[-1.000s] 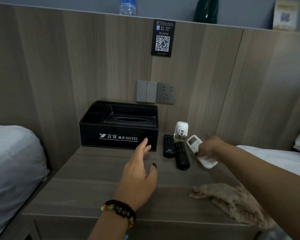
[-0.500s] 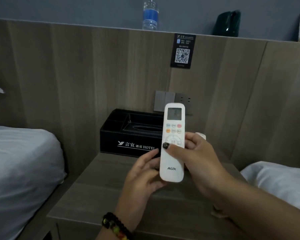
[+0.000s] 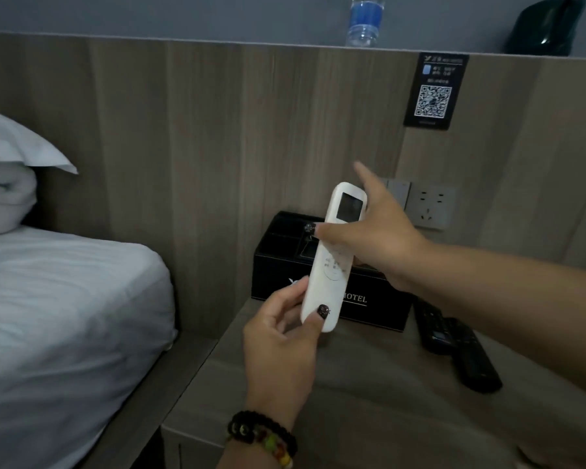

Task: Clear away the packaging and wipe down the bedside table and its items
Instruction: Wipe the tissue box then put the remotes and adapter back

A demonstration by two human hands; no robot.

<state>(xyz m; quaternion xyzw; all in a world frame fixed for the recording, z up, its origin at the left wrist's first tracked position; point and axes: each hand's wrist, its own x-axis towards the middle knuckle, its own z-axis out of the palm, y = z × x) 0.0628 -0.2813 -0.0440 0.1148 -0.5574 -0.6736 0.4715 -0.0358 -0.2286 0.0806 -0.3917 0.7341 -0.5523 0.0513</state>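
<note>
A white air-conditioner remote [image 3: 335, 258] is held upright above the bedside table [image 3: 369, 394], its small screen at the top and its buttons facing the camera. The left hand [image 3: 281, 350] pinches its lower end, thumb on the front face and fingers curled behind it. The right hand [image 3: 369, 238] holds its upper half, thumb laid across the front just below the screen, with the forefinger stretched out straight past the top of the remote; the other fingers are hidden behind the remote.

Behind the remote, at the back of the table against the wooden wall panel [image 3: 217, 147], stands a black hotel tissue box organizer [image 3: 369, 299] with open compartments on its left side; what lies in them is too dark to tell. Two black TV remotes [image 3: 457, 346] lie side by side on the table, just right of the organizer.

On the ledge above the panel stand a water bottle [image 3: 364, 20] and a dark green object [image 3: 543, 27]. A black QR-code sign [image 3: 432, 91] is fixed to the panel above a switch and socket [image 3: 427, 206]. A bed [image 3: 55, 316] with white sheets and a pillow [image 3: 11, 154] lies to the left. A beaded bracelet [image 3: 264, 438] circles the left wrist.
</note>
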